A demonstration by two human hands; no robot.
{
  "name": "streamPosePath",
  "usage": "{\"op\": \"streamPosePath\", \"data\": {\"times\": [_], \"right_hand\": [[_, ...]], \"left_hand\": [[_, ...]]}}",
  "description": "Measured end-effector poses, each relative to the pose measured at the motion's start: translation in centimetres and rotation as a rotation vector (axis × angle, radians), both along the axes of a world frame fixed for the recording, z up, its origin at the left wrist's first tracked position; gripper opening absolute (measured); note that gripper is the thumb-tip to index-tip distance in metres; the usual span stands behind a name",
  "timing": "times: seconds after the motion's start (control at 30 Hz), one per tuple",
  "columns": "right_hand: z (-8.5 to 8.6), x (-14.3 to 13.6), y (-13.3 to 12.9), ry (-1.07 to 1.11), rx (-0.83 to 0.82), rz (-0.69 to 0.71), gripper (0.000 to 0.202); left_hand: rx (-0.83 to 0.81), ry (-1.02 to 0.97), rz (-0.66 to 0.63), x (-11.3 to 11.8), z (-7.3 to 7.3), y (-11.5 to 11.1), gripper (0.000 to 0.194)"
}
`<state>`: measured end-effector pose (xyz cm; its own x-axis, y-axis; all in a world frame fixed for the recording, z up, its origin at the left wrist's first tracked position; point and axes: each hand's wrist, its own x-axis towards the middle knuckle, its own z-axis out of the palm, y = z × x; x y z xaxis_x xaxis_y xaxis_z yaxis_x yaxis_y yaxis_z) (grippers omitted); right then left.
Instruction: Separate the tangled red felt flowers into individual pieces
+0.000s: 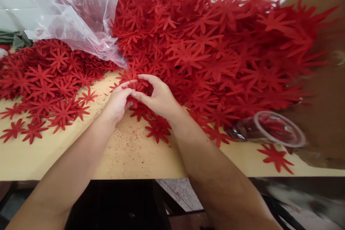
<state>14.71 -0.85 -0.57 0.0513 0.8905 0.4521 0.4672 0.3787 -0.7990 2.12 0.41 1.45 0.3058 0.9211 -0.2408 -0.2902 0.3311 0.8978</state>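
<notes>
Both hands meet at the left foot of a tall heap of red flower-shaped pieces (pixel 205 50). Red petals (pixel 138 85) show between my left hand (pixel 120 100) and my right hand (pixel 156 95). The fingers of my left hand are bent around these pieces, partly hidden behind them. My right hand curves over from the right, its thumb tip touching my left thumb and its index finger reaching past the petals. A lower spread of the same red pieces (pixel 43 82) lies to the left.
Clear plastic sheeting (pixel 81 21) stands behind the left pile. A transparent cup (pixel 280 129) lies on its side at the right, near brown cardboard (pixel 323 115). Small red crumbs dot the yellow tabletop (pixel 129 158). Dark green cloth (pixel 18 39) sits far left.
</notes>
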Motion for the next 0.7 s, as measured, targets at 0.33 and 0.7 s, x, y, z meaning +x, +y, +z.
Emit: {"op": "streamPosePath", "data": {"times": [0.33, 0.7], "right_hand": [[0.5, 0.3, 0.0, 0.157, -0.102, 0.082, 0.041], [-0.8, 0.5, 1.3, 0.301, -0.014, -0.086, 0.018]], "left_hand": [[0.167, 0.1, 0.098, 0.1, -0.4, 0.9, 0.015], [0.069, 0.029, -0.068, 0.2, 0.1, -0.1, 0.018]]}}
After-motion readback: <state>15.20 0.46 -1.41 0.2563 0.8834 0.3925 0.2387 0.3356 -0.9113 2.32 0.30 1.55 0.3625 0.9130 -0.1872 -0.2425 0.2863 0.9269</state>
